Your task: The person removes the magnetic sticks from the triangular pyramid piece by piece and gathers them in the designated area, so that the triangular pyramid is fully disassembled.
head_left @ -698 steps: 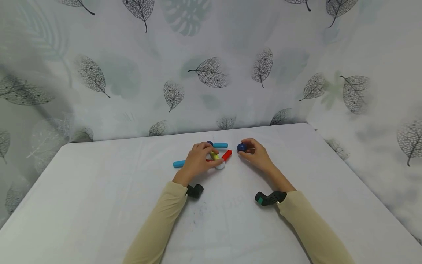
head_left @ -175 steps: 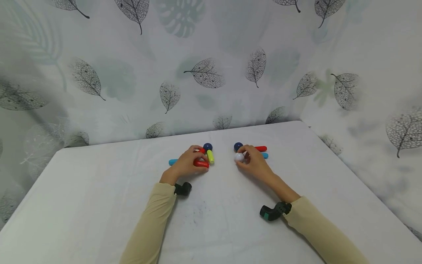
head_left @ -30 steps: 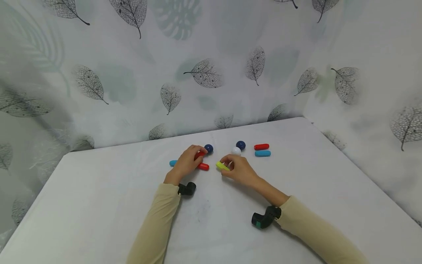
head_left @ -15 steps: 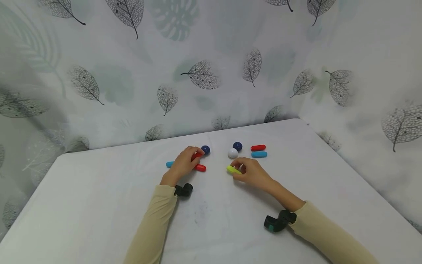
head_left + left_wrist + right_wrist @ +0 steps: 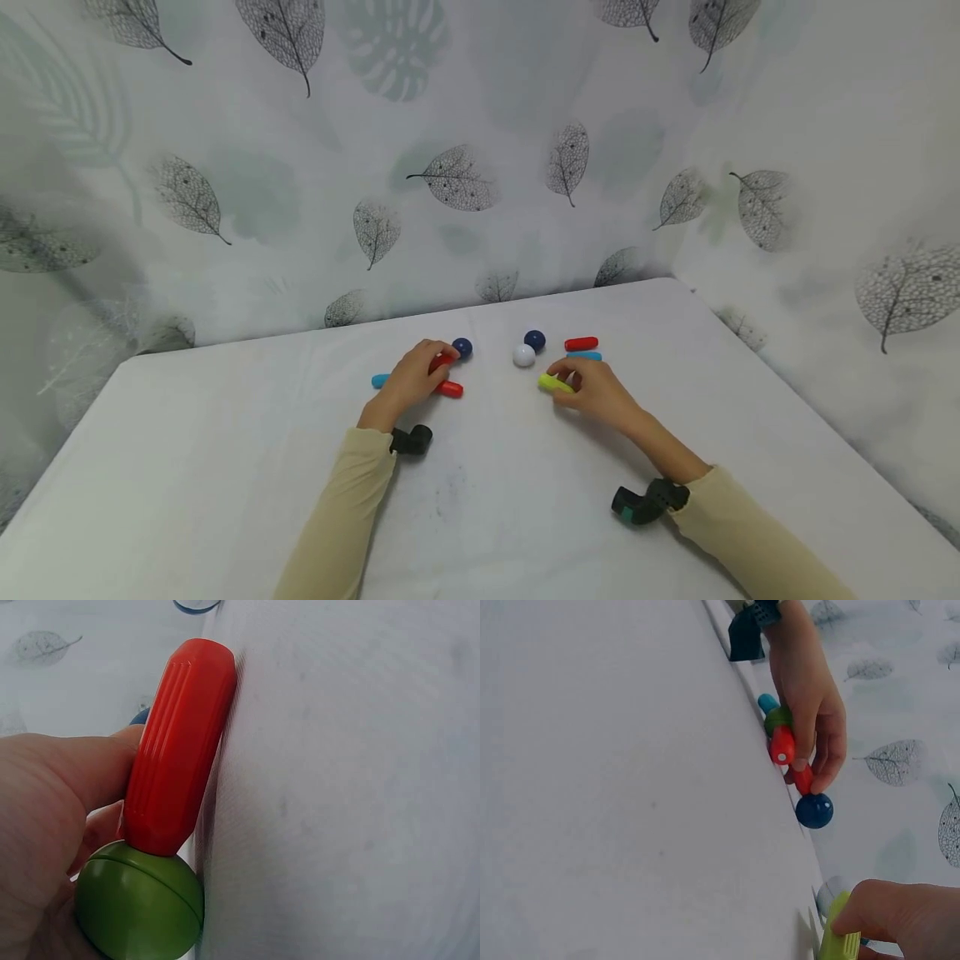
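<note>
My left hand [image 5: 408,379] pinches a red rod [image 5: 802,780] with a dark blue ball [image 5: 462,348] at its far end. A second red rod [image 5: 180,746] joins a green ball [image 5: 139,904] under that hand, which hides the ball in the head view. From the same cluster a light blue rod [image 5: 380,381] sticks out to the left. My right hand [image 5: 600,396] pinches a yellow-green rod [image 5: 553,383] between thumb and fingers, just above or on the table; I cannot tell which.
Between the hands, farther back, a white ball [image 5: 523,355] lies against another dark blue ball [image 5: 535,340]. Behind the right hand lie a loose red rod [image 5: 581,343] and a light blue rod [image 5: 584,356]. The white table [image 5: 480,517] ends at a leaf-patterned backdrop [image 5: 457,237].
The yellow-green rod, earlier against the left cluster's blue ball, has moved right in my right hand. The white ball that hand held now lies free. The left hand stays at its cluster.
</note>
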Action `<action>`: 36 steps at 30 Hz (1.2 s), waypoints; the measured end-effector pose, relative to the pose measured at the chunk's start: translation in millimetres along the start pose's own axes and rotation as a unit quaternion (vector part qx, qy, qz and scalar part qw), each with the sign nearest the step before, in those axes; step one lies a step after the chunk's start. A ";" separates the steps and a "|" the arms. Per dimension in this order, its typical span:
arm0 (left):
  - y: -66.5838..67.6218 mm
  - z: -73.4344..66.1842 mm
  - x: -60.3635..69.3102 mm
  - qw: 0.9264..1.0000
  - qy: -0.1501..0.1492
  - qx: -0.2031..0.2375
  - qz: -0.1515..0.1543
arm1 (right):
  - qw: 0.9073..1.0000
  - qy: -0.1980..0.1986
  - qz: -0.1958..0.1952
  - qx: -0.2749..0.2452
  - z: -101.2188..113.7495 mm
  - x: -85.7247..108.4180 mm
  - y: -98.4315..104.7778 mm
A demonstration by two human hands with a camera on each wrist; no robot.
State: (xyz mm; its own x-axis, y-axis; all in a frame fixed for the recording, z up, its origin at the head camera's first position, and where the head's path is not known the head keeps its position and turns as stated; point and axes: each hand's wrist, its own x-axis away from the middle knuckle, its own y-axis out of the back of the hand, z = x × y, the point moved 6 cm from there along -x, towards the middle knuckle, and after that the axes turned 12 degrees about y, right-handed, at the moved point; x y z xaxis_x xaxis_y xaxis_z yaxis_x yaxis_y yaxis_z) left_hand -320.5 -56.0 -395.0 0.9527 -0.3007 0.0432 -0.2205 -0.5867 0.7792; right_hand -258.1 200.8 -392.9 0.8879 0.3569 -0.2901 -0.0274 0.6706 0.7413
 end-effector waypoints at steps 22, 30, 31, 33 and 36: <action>0.2 -2.1 2.4 1.000 0.008 0.002 -0.002 | 0.998 -0.026 0.004 0.065 -24.6 -0.1 26.5; -1.5 -1.3 3.1 1.000 0.005 0.003 0.000 | 0.996 -0.016 0.001 0.090 -27.7 0.9 31.6; -1.2 -1.2 3.1 1.000 0.004 0.003 -0.001 | 0.996 -0.019 0.000 0.092 -28.4 0.8 32.1; -1.2 -0.6 2.5 1.000 0.010 0.005 -0.001 | 0.996 -0.023 0.000 0.092 -28.6 0.5 33.2; -1.0 0.6 1.6 1.000 0.021 0.009 -0.001 | 0.996 -0.031 0.000 0.088 -29.0 1.1 34.4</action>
State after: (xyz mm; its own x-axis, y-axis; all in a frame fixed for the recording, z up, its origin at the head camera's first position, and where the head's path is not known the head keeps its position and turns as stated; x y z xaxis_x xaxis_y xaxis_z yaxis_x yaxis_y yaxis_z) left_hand -318.9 -56.4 -396.1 0.9613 -0.2671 0.0681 -0.2215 -0.6016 0.7674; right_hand -271.4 243.1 -385.3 0.9144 0.3134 -0.2563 0.0485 0.5438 0.8378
